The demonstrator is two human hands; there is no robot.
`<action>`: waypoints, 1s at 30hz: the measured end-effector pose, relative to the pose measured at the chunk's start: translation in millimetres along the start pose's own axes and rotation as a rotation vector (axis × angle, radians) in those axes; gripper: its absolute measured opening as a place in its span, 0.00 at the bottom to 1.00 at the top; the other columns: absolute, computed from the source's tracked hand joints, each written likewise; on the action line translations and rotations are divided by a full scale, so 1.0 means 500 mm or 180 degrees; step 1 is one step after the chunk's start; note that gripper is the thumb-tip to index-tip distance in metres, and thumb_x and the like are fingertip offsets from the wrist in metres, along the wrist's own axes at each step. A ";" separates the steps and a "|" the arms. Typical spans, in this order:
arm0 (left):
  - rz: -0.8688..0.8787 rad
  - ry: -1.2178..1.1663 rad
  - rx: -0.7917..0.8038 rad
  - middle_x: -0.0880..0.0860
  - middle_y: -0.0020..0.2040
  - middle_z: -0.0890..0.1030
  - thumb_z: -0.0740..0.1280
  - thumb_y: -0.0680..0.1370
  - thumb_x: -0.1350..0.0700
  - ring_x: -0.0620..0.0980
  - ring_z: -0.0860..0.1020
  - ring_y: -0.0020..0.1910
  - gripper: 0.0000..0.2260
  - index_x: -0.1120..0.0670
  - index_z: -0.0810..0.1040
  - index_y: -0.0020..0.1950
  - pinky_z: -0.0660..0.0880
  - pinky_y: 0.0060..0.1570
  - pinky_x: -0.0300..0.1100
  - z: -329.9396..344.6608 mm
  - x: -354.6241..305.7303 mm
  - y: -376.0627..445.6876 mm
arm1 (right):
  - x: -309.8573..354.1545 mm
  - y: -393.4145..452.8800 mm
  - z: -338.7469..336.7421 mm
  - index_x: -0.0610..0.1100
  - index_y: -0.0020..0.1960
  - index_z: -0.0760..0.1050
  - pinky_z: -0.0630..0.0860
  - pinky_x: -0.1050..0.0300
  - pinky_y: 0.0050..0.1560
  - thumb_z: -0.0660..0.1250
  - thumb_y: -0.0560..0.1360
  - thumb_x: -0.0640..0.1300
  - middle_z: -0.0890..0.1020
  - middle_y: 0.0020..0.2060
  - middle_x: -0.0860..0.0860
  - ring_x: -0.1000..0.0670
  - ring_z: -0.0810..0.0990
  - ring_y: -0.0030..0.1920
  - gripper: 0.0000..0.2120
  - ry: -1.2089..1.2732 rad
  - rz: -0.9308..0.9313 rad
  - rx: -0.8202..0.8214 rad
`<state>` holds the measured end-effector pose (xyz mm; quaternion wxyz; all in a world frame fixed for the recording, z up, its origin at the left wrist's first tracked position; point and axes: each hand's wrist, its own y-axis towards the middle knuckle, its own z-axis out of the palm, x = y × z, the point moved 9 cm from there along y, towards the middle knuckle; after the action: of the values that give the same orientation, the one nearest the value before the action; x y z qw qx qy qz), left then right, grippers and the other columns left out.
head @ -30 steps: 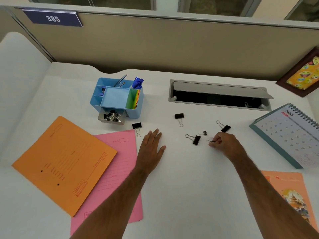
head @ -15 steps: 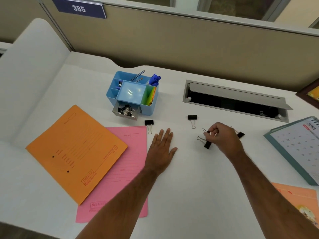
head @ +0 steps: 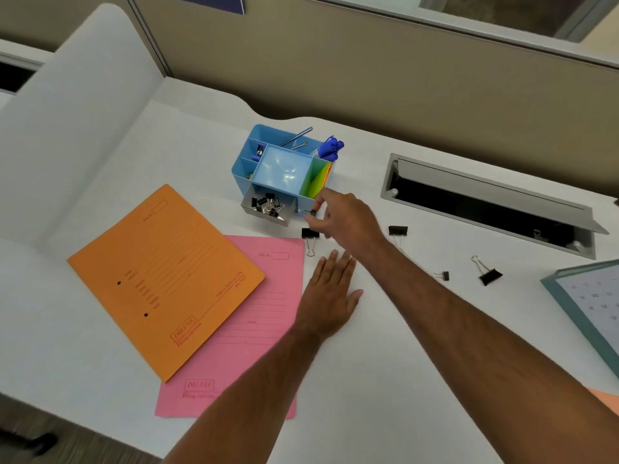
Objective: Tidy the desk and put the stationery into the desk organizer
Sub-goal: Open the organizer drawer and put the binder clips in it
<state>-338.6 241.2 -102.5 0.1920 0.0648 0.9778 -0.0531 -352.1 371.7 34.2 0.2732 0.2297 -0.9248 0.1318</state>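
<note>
Binder clip (head: 313,212) pinched in right hand (head: 348,219) fingers (head: 318,204), beside organizer drawer (head: 269,206); left hand (head: 330,293) flat.

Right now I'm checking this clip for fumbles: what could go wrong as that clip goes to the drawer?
The right hand pinches a small binder clip by fingertips alone, short of the open drawer; it could slip onto the desk. The right forearm crosses above the left hand and may brush the clip beside the pink folder.

Single head-worn wide-angle view, looking forward and steeply down from close above the worktop (head: 385,380); both forearms enter from the near edge, the partition wall (head: 368,72) bounds the far side.
</note>
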 end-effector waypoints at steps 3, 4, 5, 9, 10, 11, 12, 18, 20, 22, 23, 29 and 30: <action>0.0002 -0.0049 0.0012 0.54 0.85 0.56 0.49 0.86 0.40 0.53 0.48 0.85 0.30 0.55 0.55 0.85 0.50 0.83 0.54 -0.004 -0.002 0.000 | 0.053 0.031 0.026 0.50 0.50 0.75 0.76 0.56 0.33 0.72 0.76 0.57 0.81 0.38 0.53 0.53 0.79 0.33 0.12 -0.0206 -0.0268 -0.0029; 0.0004 -0.0062 0.0026 0.54 0.85 0.56 0.48 0.86 0.39 0.53 0.49 0.85 0.31 0.55 0.55 0.85 0.50 0.83 0.54 -0.006 -0.003 0.000 | 0.067 0.040 0.032 0.51 0.49 0.74 0.72 0.59 0.31 0.72 0.76 0.57 0.79 0.35 0.56 0.56 0.78 0.30 0.12 -0.0240 -0.0324 -0.0061; 0.0004 -0.0078 0.0033 0.54 0.85 0.56 0.47 0.86 0.39 0.53 0.49 0.85 0.31 0.55 0.55 0.85 0.50 0.83 0.54 -0.007 -0.003 -0.001 | 0.078 0.048 0.038 0.52 0.48 0.73 0.69 0.62 0.29 0.72 0.77 0.57 0.77 0.33 0.59 0.58 0.76 0.28 0.11 -0.0259 -0.0355 -0.0089; 0.0022 -0.0124 0.0013 0.54 0.85 0.58 0.45 0.85 0.39 0.53 0.51 0.85 0.32 0.55 0.58 0.84 0.51 0.83 0.54 -0.015 -0.005 -0.003 | 0.100 0.070 0.058 0.50 0.54 0.76 0.71 0.63 0.30 0.71 0.78 0.56 0.79 0.31 0.58 0.59 0.77 0.25 0.12 -0.0282 -0.0428 -0.0119; 0.0037 -0.0113 0.0013 0.54 0.85 0.58 0.44 0.85 0.38 0.53 0.51 0.85 0.32 0.55 0.58 0.84 0.51 0.82 0.54 -0.015 -0.006 -0.003 | 0.101 0.070 0.059 0.50 0.57 0.76 0.70 0.65 0.30 0.71 0.78 0.56 0.79 0.32 0.58 0.58 0.78 0.27 0.13 -0.0281 -0.0447 -0.0148; 0.0045 -0.0113 0.0003 0.54 0.85 0.58 0.44 0.85 0.38 0.53 0.51 0.85 0.32 0.55 0.58 0.84 0.51 0.82 0.54 -0.014 -0.006 -0.003 | 0.099 0.067 0.057 0.50 0.60 0.76 0.69 0.65 0.30 0.71 0.78 0.56 0.79 0.34 0.57 0.57 0.79 0.29 0.15 -0.0269 -0.0457 -0.0188; 0.0044 -0.0124 -0.0015 0.54 0.85 0.58 0.45 0.85 0.38 0.53 0.51 0.85 0.32 0.55 0.57 0.84 0.51 0.83 0.54 -0.013 -0.006 -0.003 | 0.093 0.062 0.054 0.50 0.61 0.76 0.69 0.65 0.31 0.71 0.78 0.56 0.79 0.35 0.57 0.56 0.79 0.30 0.15 -0.0245 -0.0461 -0.0246; 0.0022 -0.0057 -0.0120 0.54 0.86 0.52 0.51 0.86 0.40 0.52 0.45 0.85 0.31 0.54 0.52 0.85 0.47 0.83 0.52 -0.003 -0.002 0.000 | -0.025 -0.023 0.005 0.55 0.54 0.76 0.67 0.63 0.30 0.67 0.81 0.56 0.78 0.29 0.57 0.56 0.76 0.30 0.06 -0.0047 -0.0205 -0.0581; 0.0041 -0.0035 -0.0156 0.53 0.86 0.50 0.52 0.86 0.40 0.52 0.44 0.85 0.31 0.54 0.51 0.86 0.46 0.83 0.52 -0.003 -0.001 0.001 | -0.092 -0.065 -0.011 0.55 0.53 0.76 0.69 0.63 0.31 0.67 0.80 0.56 0.81 0.33 0.57 0.56 0.78 0.32 0.06 -0.0038 0.0030 -0.0689; 0.0087 -0.0004 -0.0196 0.52 0.86 0.49 0.53 0.86 0.41 0.52 0.44 0.85 0.31 0.54 0.51 0.86 0.48 0.83 0.53 -0.004 -0.001 0.001 | -0.162 -0.110 -0.029 0.55 0.53 0.76 0.70 0.64 0.33 0.68 0.80 0.55 0.81 0.35 0.58 0.58 0.78 0.33 0.05 -0.0027 0.0263 -0.0785; 0.0097 0.0000 -0.0209 0.51 0.86 0.49 0.54 0.86 0.41 0.52 0.45 0.85 0.31 0.54 0.52 0.86 0.48 0.83 0.53 -0.006 -0.002 0.000 | -0.198 -0.131 -0.037 0.56 0.52 0.76 0.70 0.64 0.34 0.68 0.80 0.54 0.81 0.37 0.59 0.59 0.77 0.34 0.04 -0.0030 0.0380 -0.0803; 0.0060 0.0026 -0.0193 0.49 0.86 0.46 0.54 0.86 0.41 0.51 0.43 0.85 0.32 0.53 0.50 0.86 0.48 0.83 0.52 -0.007 -0.002 0.000 | -0.386 -0.250 -0.075 0.58 0.59 0.75 0.70 0.59 0.39 0.67 0.79 0.46 0.74 0.46 0.59 0.58 0.78 0.38 0.11 0.0163 0.0926 -0.0799; 0.0067 0.0031 -0.0202 0.50 0.86 0.46 0.55 0.86 0.41 0.51 0.43 0.85 0.32 0.53 0.50 0.86 0.49 0.83 0.53 -0.008 -0.002 0.000 | -0.411 -0.271 -0.081 0.58 0.60 0.74 0.71 0.59 0.39 0.67 0.78 0.45 0.73 0.46 0.59 0.58 0.78 0.39 0.12 0.0190 0.1000 -0.0834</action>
<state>-339.1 241.5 -98.6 0.1897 0.0692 0.9792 -0.0197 -113.8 342.7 -33.2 0.3041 0.0412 -0.9500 0.0581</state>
